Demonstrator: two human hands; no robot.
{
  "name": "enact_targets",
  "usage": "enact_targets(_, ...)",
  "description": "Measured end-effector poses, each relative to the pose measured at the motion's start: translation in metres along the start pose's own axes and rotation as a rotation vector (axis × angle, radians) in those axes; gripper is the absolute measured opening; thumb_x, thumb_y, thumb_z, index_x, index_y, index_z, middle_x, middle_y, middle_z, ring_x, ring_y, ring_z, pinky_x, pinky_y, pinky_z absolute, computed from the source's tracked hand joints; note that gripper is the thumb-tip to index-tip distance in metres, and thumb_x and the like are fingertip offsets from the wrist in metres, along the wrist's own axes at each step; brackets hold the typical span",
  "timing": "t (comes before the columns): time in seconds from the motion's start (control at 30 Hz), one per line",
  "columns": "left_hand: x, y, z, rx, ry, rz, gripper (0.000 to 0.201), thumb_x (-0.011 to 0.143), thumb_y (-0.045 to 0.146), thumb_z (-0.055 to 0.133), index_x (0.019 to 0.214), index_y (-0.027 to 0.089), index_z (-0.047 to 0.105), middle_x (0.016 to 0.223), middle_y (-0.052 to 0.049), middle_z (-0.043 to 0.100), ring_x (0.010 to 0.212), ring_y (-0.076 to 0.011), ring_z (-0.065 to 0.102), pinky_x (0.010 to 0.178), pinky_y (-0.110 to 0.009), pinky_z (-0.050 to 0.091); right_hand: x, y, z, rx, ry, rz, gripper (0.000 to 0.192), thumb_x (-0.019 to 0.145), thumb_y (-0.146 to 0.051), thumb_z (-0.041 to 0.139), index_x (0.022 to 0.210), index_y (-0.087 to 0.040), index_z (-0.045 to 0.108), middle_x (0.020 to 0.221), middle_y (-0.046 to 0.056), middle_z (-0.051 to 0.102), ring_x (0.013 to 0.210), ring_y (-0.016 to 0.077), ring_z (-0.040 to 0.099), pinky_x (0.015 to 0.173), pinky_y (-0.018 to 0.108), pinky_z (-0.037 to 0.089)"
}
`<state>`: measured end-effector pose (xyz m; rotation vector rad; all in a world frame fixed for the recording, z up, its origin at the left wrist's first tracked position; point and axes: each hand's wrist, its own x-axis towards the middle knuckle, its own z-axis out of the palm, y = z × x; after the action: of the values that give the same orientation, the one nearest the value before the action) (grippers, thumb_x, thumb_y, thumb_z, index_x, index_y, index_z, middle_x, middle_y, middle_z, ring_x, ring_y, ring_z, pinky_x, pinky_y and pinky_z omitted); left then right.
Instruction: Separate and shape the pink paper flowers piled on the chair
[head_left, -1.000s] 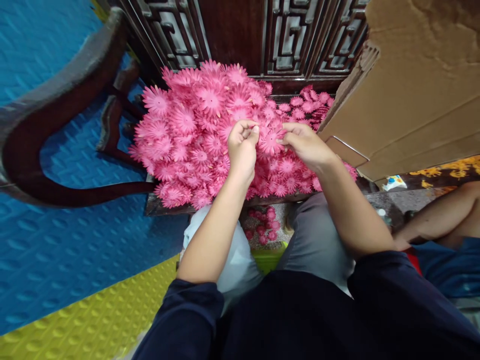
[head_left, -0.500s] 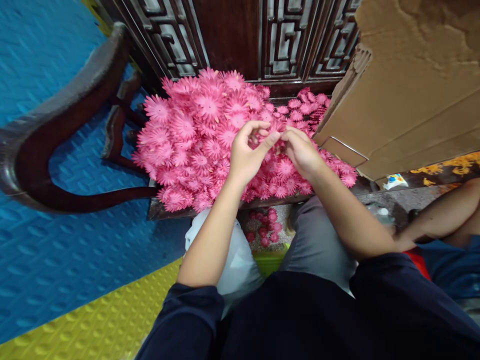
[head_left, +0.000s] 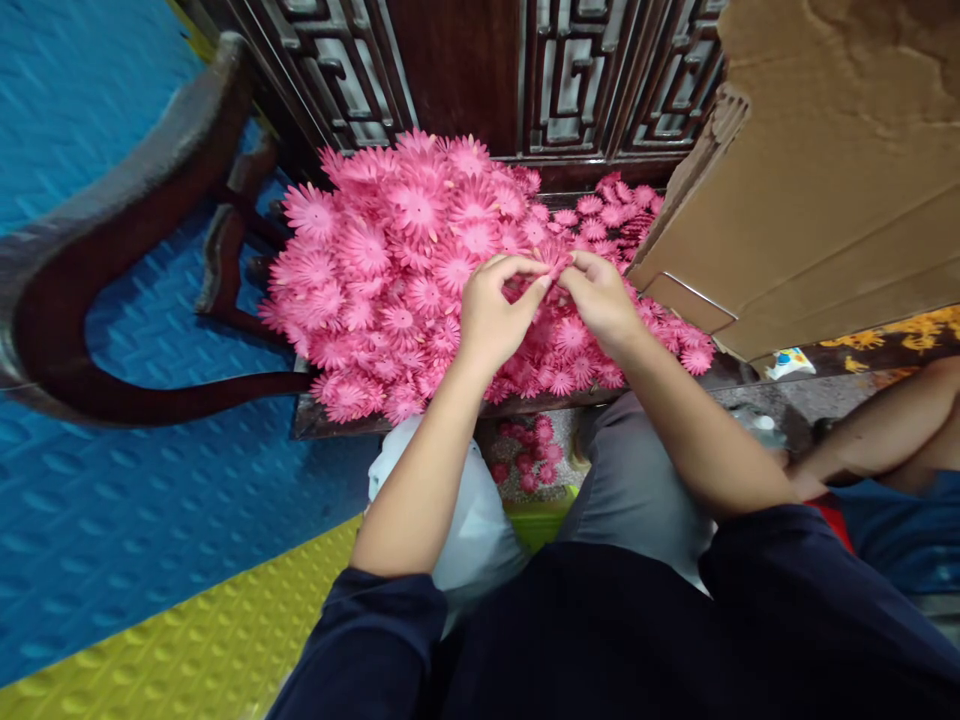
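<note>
Between my two hands is a pink artificial flower (head_left: 553,256), its thin petals showing just above the fingertips. My left hand (head_left: 501,303) pinches it from the left with thumb and forefinger. From the right, the closed fingers of my right hand (head_left: 598,297) grip its other side. Both hands hover over a big heap of pink artificial flowers (head_left: 405,275), which spreads over a dark wooden bench seat (head_left: 345,427). Smaller pink blossoms (head_left: 616,210) lie to the right of the heap, near the carved back.
A curved wooden armrest (head_left: 97,270) rises at the left. On the right stands a large cardboard box (head_left: 840,190). Several pink blossoms (head_left: 532,455) lie on the floor below the seat. Another person's bare limb (head_left: 877,430) shows at the right edge, near a clear bottle (head_left: 763,428).
My left fingers have come closer together, the forefinger now reaching out to the thumb. More of the flower's petals show between my hands. The view has shifted slightly.
</note>
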<state>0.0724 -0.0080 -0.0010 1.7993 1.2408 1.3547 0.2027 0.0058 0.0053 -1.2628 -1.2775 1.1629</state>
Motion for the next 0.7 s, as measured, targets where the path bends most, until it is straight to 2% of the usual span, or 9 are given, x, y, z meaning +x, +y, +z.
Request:
enact_targets(0.1, 0.000, -0.002, 0.000, 0.065, 0.067, -0.004, 0.006, 0.079, 0.016, 0.058, 0.077, 0.018, 0.063, 0.079, 0.000, 0.068, 0.077, -0.0132, 0.061, 0.076, -0.027, 0.047, 0.002, 0.004, 0.003, -0.036, 0.020, 0.019, 0.024, 0.081, -0.008, 0.046, 0.060, -0.020, 0.041, 0.055, -0.007, 0.040, 0.050, 0.0065, 0.040, 0.054, 0.023, 0.036)
enact_targets(0.2, -0.001, -0.002, 0.002, 0.201, 0.144, 0.020, 0.006, 0.080, 0.015, 0.057, 0.076, 0.020, 0.057, 0.081, -0.001, 0.066, 0.082, -0.0155, 0.059, 0.080, -0.030, 0.045, 0.001, 0.009, 0.007, -0.034, 0.013, 0.031, 0.020, 0.083, -0.013, 0.045, 0.065, -0.020, 0.042, 0.059, -0.005, 0.042, 0.054, 0.0081, 0.043, 0.058, 0.025, 0.040)
enact_targets(0.3, -0.005, -0.001, 0.006, 0.198, 0.186, 0.035, 0.007, 0.083, 0.015, 0.053, 0.079, 0.021, 0.053, 0.082, -0.001, 0.064, 0.081, -0.0148, 0.058, 0.078, -0.029, 0.045, 0.001, 0.016, 0.008, -0.069, 0.023, -0.084, 0.012, 0.084, -0.018, 0.045, 0.072, -0.021, 0.045, 0.067, -0.003, 0.047, 0.062, 0.0104, 0.046, 0.069, 0.029, 0.045)
enact_targets(0.37, -0.007, -0.001, 0.009, 0.165, 0.193, 0.057, 0.007, 0.083, 0.015, 0.052, 0.080, 0.021, 0.052, 0.082, 0.000, 0.064, 0.080, -0.0139, 0.058, 0.076, -0.028, 0.045, 0.001, 0.019, 0.007, -0.096, 0.074, -0.192, 0.006, 0.083, -0.024, 0.050, 0.079, -0.022, 0.046, 0.072, -0.002, 0.048, 0.068, 0.0117, 0.048, 0.076, 0.031, 0.045)
enact_targets(0.47, -0.008, 0.000, 0.011, 0.162, 0.192, 0.097, 0.006, 0.084, 0.018, 0.052, 0.079, 0.021, 0.051, 0.080, 0.000, 0.063, 0.078, -0.0139, 0.058, 0.075, -0.029, 0.045, 0.002, 0.018, 0.004, -0.114, 0.132, -0.269, 0.015, 0.080, -0.035, 0.057, 0.083, -0.023, 0.048, 0.075, -0.002, 0.048, 0.072, 0.0124, 0.048, 0.077, 0.031, 0.044)
enact_targets(0.6, -0.008, 0.001, 0.011, 0.176, 0.223, 0.110, 0.006, 0.085, 0.021, 0.052, 0.080, 0.021, 0.050, 0.081, 0.000, 0.062, 0.079, -0.0148, 0.057, 0.074, -0.030, 0.045, 0.000, 0.009, 0.001, -0.104, 0.018, -0.245, 0.029, 0.076, -0.045, 0.060, 0.067, -0.021, 0.045, 0.065, -0.003, 0.044, 0.063, 0.0102, 0.042, 0.067, 0.028, 0.040)
enact_targets(0.7, -0.008, 0.001, 0.011, 0.140, 0.249, 0.088, 0.007, 0.086, 0.025, 0.052, 0.081, 0.021, 0.050, 0.082, -0.001, 0.062, 0.080, -0.0148, 0.057, 0.075, -0.030, 0.046, -0.001, 0.005, -0.001, -0.065, -0.058, -0.180, 0.032, 0.076, -0.043, 0.061, 0.061, -0.020, 0.044, 0.061, -0.004, 0.041, 0.059, 0.0083, 0.039, 0.061, 0.026, 0.036)
